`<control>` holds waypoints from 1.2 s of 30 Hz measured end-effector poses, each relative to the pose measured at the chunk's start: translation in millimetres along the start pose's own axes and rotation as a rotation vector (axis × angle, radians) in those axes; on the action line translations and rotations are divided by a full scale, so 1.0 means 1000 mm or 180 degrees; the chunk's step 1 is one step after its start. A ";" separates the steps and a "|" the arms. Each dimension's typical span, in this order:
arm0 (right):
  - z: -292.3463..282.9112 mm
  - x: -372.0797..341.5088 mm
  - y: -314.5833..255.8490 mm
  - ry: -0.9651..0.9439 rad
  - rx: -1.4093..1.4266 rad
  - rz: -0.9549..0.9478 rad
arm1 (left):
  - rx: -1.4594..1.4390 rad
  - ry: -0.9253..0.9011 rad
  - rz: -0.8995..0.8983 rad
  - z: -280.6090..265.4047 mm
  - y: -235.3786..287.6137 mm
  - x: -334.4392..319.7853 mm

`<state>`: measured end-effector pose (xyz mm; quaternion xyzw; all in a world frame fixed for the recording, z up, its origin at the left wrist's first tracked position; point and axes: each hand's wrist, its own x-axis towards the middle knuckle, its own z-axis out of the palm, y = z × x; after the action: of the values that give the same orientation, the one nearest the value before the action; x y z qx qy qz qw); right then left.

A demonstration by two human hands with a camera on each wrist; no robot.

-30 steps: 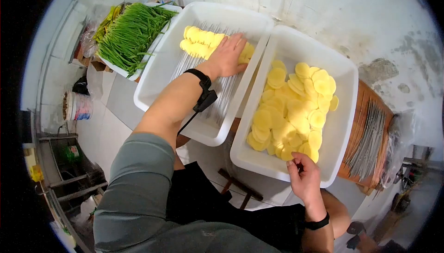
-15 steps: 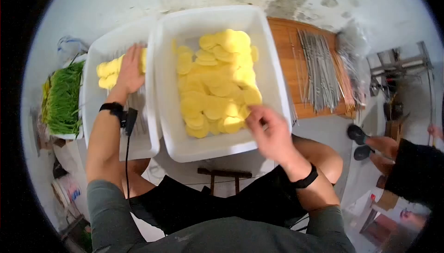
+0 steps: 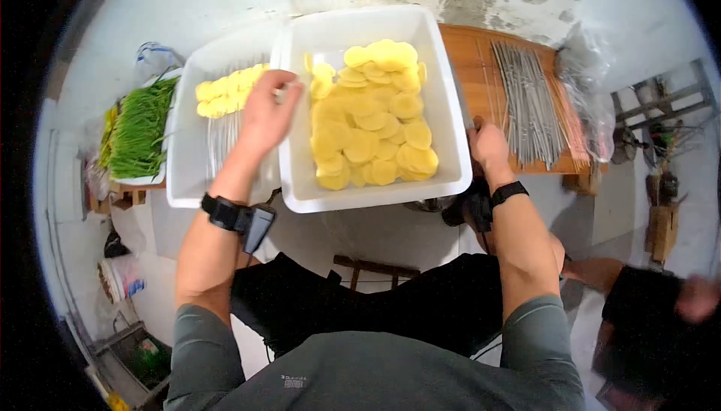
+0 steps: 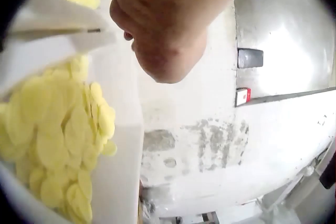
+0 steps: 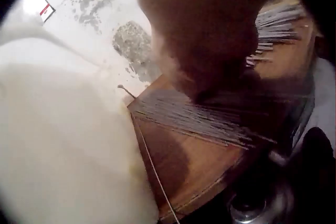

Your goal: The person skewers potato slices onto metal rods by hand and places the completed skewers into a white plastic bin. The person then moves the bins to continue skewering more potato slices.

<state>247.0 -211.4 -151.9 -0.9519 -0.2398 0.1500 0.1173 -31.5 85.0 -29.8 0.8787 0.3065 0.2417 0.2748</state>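
Yellow slices: piled loose and overlapping in the wide white tub in front of the person.
Slice rows: two close lines of the same slices lying across thin sticks in the white tub on the left.
Left hand: above the neighbouring rims of the two tubs, near the heap; its fingers bend inward, but whether they hold anything cannot be told.
Right hand: just outside the wide tub's right wall, over the worktop; its fingers are shadowed in the right wrist view, so their spread and any hold cannot be told.
Wooden worktop: brown, bearing a spread of grey sticks, with a clear plastic bag beside them.
Green stems: heaped beyond the left tub.
Second person: at the lower right, in dark clothing, partly blurred.
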 end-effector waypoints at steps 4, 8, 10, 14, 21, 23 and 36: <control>0.006 0.009 0.003 0.0005 -0.0043 -0.0166 | -0.0112 -0.1046 -0.0425 0.021 0.041 -0.016; 0.000 0.002 0.002 0.0395 0.0424 -0.0267 | 0.0451 -0.2041 -0.0437 0.054 0.037 -0.017; -0.001 0.003 -0.002 0.0607 0.0650 -0.0364 | 0.0789 -0.2169 -0.0345 0.066 0.032 -0.013; -0.001 0.002 -0.003 0.0662 0.0971 -0.0224 | 0.1227 -0.1544 -0.0016 0.088 0.027 0.003; -0.041 -0.020 0.003 0.0599 0.3196 -0.0074 | 0.1810 -0.1643 0.0081 0.120 0.028 0.017; -0.095 -0.062 -0.018 0.0326 0.3843 -0.0010 | 0.1816 -0.1654 -0.0031 0.122 0.029 0.018; -0.089 -0.165 -0.033 -0.0267 0.5115 0.0073 | 0.1745 -0.1509 0.0736 0.119 0.024 0.019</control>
<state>124.7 -278.0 -22.3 -0.5724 -0.0530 0.3136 0.7558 62.2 41.6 -97.1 0.9799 0.1866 -0.0298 0.0638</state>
